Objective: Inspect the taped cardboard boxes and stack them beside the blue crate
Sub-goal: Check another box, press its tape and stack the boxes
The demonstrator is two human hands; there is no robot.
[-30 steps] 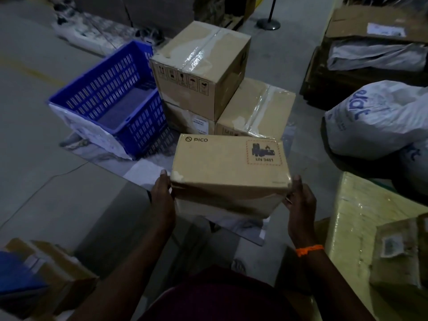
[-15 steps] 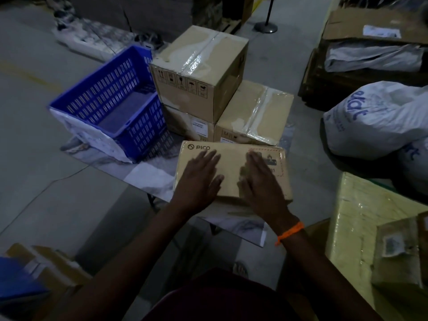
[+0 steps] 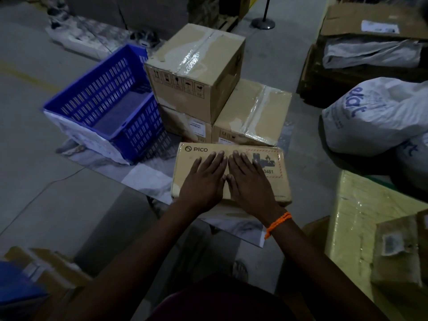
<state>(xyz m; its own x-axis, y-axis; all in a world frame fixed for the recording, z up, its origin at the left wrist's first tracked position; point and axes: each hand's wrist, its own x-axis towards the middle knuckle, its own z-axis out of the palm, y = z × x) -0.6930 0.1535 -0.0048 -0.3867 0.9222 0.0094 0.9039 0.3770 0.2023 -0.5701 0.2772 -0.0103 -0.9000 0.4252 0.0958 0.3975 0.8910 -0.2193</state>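
A flat PICO cardboard box (image 3: 192, 158) lies on a plastic sheet on the floor, in front of the stacked boxes. My left hand (image 3: 203, 179) and my right hand (image 3: 249, 179) rest flat on its top, side by side, fingers straight. Behind it stand a taped box (image 3: 252, 112) and a lower box (image 3: 185, 123), which carries a taller taped box (image 3: 196, 66). The blue crate (image 3: 108, 100) sits just left of that stack, touching it.
White sacks (image 3: 375, 112) lie at the right, with a yellow wrapped parcel (image 3: 361, 216) near my right side. More cartons (image 3: 370, 24) stand at the far right. Small boxes (image 3: 46, 269) sit at the lower left. Bare grey floor (image 3: 46, 181) spreads to the left.
The PICO box went from held in the air by its ends to lying on the sheet. Both hands moved onto its top and drew together until they lie side by side.
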